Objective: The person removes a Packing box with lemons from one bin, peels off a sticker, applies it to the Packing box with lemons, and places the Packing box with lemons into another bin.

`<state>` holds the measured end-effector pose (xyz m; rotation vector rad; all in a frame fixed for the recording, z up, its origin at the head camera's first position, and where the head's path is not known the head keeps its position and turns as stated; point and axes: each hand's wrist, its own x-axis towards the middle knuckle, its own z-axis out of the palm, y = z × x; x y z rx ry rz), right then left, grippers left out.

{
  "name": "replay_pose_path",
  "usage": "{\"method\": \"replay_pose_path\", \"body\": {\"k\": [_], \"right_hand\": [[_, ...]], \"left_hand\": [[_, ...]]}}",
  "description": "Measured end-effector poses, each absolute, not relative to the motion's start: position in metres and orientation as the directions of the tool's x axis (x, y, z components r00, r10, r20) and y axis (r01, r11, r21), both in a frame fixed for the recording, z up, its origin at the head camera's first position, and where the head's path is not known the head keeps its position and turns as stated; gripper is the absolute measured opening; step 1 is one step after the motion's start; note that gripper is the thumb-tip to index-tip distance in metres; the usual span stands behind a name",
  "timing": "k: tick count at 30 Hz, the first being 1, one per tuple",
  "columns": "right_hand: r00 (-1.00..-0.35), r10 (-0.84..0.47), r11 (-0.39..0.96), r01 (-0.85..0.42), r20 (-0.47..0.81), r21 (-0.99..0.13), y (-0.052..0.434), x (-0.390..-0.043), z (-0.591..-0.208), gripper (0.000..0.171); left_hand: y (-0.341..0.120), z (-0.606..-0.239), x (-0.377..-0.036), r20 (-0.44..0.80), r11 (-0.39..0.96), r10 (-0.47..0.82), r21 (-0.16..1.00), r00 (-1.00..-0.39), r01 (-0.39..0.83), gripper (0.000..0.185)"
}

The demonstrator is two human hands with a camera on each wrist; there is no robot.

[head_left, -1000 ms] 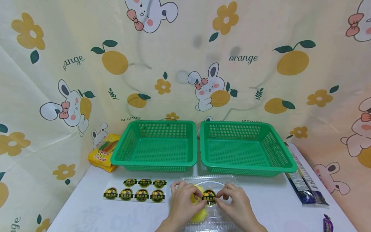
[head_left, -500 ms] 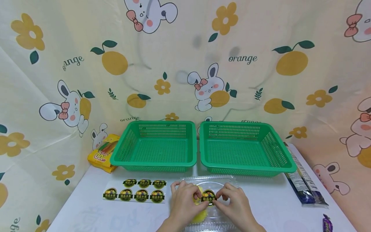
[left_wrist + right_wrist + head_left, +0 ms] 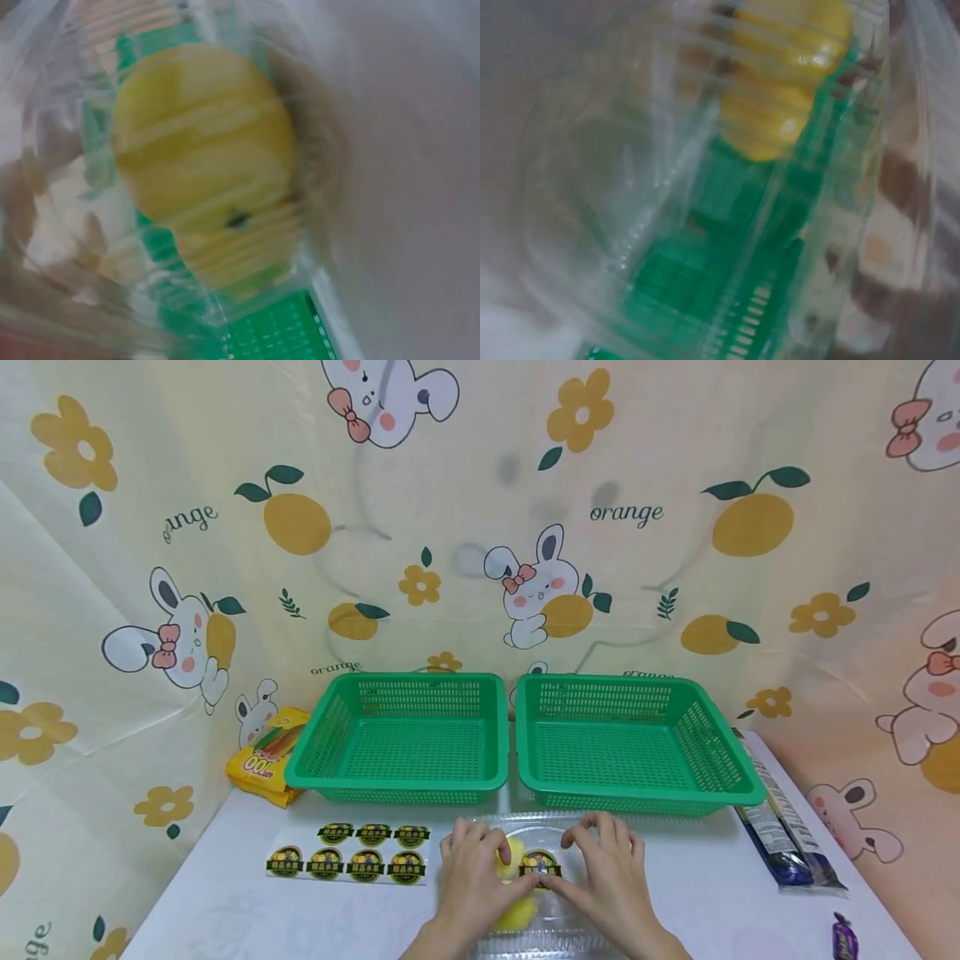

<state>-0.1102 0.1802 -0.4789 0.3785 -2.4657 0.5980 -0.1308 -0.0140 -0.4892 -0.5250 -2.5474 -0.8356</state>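
A clear plastic clamshell box (image 3: pixel 557 912) lies in front of me, ridged along its edges. Inside, toward its left side, are two yellow fruits (image 3: pixel 517 917), blurred behind the plastic in both wrist views (image 3: pixel 206 135). On the lid sits a round black-and-gold sticker (image 3: pixel 540 862) with Chinese characters. My left hand (image 3: pixel 471 881) rests over the box's left part, thumb tip at the sticker's lower edge and the other fingers arched away from it. From the right, my right hand (image 3: pixel 613 878) mirrors this, its thumb pressing at the sticker and its fingers spread on the lid.
Left of the box lies a sheet of several matching stickers (image 3: pixel 366 867). Two green baskets stand behind, a left basket (image 3: pixel 397 784) and a right basket (image 3: pixel 645 798). A yellow snack bag (image 3: pixel 266 764), dark long packets (image 3: pixel 787 835) and a purple-wrapped candy (image 3: pixel 845 937) flank them.
Both hands have released their pinch on the sticker's sides. Their index fingers have lifted outward while the thumbs stay at its lower edge, and the sticker now lies on the lid.
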Motion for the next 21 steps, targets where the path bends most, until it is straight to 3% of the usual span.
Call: {"method": "replay_pose_path", "body": {"k": [8, 13, 21], "right_hand": [[-0.837, -0.126, 0.879, -0.343, 0.532, -0.331, 0.1828, -0.1111, -0.4813, 0.078], [-0.835, -0.144, 0.903, -0.331, 0.530, -0.276, 0.1835, -0.1133, -0.4805, 0.081], [-0.833, -0.150, 0.928, -0.304, 0.532, -0.214, 0.1835, -0.1192, -0.4795, 0.073]], "left_hand": [[-0.0137, -0.4916, -0.1323, 0.451, 0.746, 0.169, 0.523, -0.877, 0.413, 0.068], [-0.0129, -0.4919, -0.1334, 0.400, 0.741, 0.158, 0.557, -0.903, 0.376, 0.084], [-0.0134, -0.4924, -0.1373, 0.356, 0.728, 0.164, 0.586, -0.920, 0.356, 0.078]]}}
